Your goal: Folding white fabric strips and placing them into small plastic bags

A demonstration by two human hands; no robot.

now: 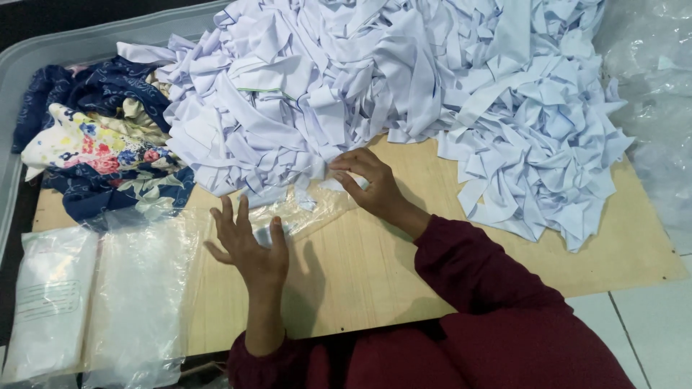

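While the right hand (364, 180) pinches a white fabric strip (339, 176) at the pile's edge, the left hand (249, 241) lies open on a clear plastic bag (303, 212) on the table (404, 266). That slick bag could slide, or the white strip pile (404, 79) could slump. 2 flat packets (50, 302) sit far left, 1 with a pale label.

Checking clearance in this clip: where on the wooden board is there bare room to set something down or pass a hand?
Bare wooden board shows between the left hand and the maroon sleeve, and along the front right edge below the white fabric pile. The back is crowded by that pile and the floral cloth; clear plastic bags cover the left.
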